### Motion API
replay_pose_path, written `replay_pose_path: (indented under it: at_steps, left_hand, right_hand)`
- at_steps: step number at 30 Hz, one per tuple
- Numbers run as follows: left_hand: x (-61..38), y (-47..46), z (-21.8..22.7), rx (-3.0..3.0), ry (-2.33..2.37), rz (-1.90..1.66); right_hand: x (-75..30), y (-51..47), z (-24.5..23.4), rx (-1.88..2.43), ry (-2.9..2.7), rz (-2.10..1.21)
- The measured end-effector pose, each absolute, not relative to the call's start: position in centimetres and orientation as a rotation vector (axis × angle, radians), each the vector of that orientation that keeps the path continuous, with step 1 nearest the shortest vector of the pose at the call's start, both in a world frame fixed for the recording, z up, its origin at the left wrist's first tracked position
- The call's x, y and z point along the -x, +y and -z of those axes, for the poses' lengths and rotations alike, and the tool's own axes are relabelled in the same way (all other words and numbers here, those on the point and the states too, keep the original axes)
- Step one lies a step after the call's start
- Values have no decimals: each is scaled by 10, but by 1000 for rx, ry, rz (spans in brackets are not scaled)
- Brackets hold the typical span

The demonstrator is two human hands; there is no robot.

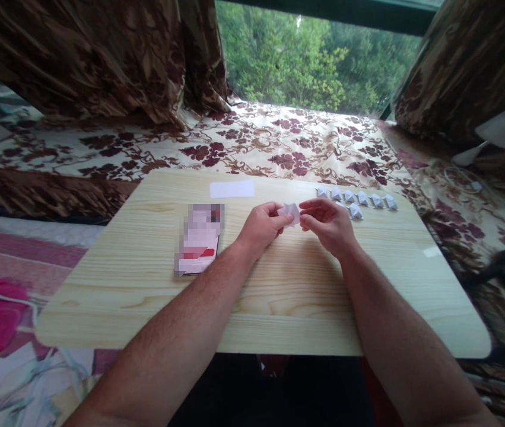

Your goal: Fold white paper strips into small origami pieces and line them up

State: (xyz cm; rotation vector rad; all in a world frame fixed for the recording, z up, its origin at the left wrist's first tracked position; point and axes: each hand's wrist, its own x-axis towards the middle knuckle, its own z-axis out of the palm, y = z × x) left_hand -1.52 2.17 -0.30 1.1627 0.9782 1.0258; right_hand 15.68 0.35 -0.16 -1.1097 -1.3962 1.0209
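A small folded white paper piece (pixel 290 212) is held just above the pale wooden table (pixel 279 296), near its far middle. My left hand (pixel 261 226) pinches its left side and my right hand (pixel 329 224) pinches its right side, fingers curled. To the right of my hands, a row of several finished folded white paper shapes (pixel 356 199) lies on the table's far right part.
A white paper strip (pixel 232 188) lies at the table's far edge. A phone (pixel 199 238) rests flat to the left of my hands. Floral cloth and brown curtains surround the table; a window with trees is beyond. Pink fabric lies at the lower left.
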Motion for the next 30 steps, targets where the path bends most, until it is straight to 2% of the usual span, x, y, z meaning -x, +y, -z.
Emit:
replay_pose_path:
  at_steps: [5, 19, 30]
  left_hand:
    - [14, 20, 1, -1184, 990, -1013]
    - [16, 15, -3, -1344, 985, -968]
    - [14, 16, 1, -1345, 1065, -1072]
  right_hand:
    - [-156, 4, 3, 1120, -1426, -927]
    - [-152, 2, 0, 1168, -1405, -925]
    - [-157, 4, 1, 1220, -1476, -905]
